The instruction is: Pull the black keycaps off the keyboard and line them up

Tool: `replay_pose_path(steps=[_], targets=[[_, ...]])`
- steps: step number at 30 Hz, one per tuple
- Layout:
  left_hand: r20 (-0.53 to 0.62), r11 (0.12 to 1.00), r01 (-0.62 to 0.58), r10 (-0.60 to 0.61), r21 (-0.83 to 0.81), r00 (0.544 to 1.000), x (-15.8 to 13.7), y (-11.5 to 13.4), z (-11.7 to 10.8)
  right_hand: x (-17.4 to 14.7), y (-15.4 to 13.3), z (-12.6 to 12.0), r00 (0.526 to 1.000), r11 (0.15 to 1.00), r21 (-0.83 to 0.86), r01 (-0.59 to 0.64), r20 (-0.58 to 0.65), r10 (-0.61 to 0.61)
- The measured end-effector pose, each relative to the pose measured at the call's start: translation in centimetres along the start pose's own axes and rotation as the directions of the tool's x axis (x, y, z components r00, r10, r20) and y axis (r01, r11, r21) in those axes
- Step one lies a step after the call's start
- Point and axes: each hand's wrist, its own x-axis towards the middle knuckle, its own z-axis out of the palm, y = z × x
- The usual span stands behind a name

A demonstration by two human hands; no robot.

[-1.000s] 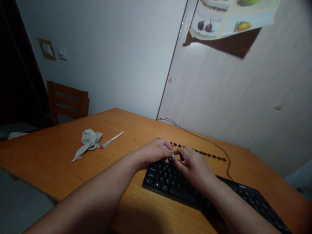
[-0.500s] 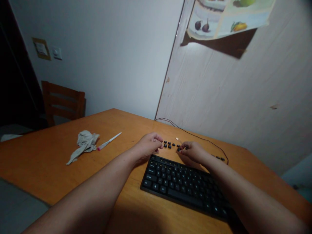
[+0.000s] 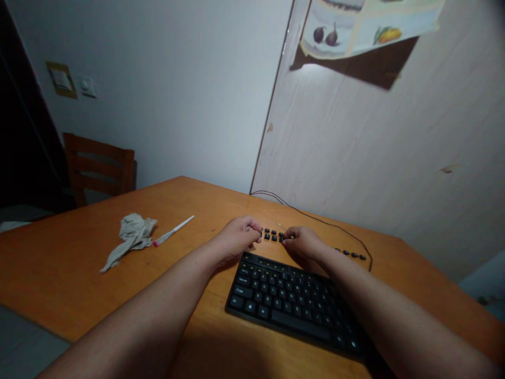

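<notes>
Several small black keycaps [image 3: 274,238] lie in two short rows on the table behind a black keyboard [image 3: 292,320]. My left hand [image 3: 239,236] rests at the left end of these rows, fingers curled, with dark keycap edges showing at its fingertips. At the right end, my right hand [image 3: 303,242] pinches a keycap [image 3: 281,238] down beside the others. Its palm and fingers hide part of the table there. The keyboard lies at a slant below both hands, and my right forearm covers its right end. Gold-brown spots show along its upper key row.
More keycaps [image 3: 354,255] form a line right of my right wrist. A thin cable [image 3: 315,216] runs along the wall. A crumpled grey cloth [image 3: 136,231] and a slim white brush-like tool [image 3: 173,230] with a pink end lie left on the wooden table [image 3: 205,200]. A chair [image 3: 100,163] stands behind.
My right hand has moved left with its keycap, up to the end of the rows. My left hand stays almost in place. The view has shifted slightly.
</notes>
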Motion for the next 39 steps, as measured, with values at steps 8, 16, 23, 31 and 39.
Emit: replay_pose_path(steps=[8, 16, 23, 31, 39], targets=[[0.022, 0.999, -0.016, 0.015, 0.03, 1.0, 0.0, 0.0, -0.1, -0.2, -0.2, 0.0, 1.0, 1.0, 0.021, 0.006, 0.024, -0.007], [0.023, 1.0, -0.007, 0.006, 0.027, 1.0, 0.0, -0.1, -0.1, -0.8, -0.9, -0.6, 1.0, 0.998, 0.07, 0.003, -0.009, -0.003], [0.024, 1.0, -0.019, 0.019, 0.012, 1.0, 0.1, -0.4, 0.0, -2.3, -2.1, -3.8, 0.998, 0.964, 0.264, -0.013, -0.057, 0.029], [0.081, 0.997, -0.005, -0.001, 0.073, 0.997, 0.1, -0.6, 0.0, -6.8, -3.5, -6.9, 0.989, 0.873, 0.482, 0.076, -0.147, -0.005], [0.177, 0.989, -0.067, 0.042, 0.135, 0.983, -0.3, -1.3, 0.1, -10.7, -4.4, -6.0, 0.971, 0.753, 0.649, 0.106, 0.095, -0.219]])
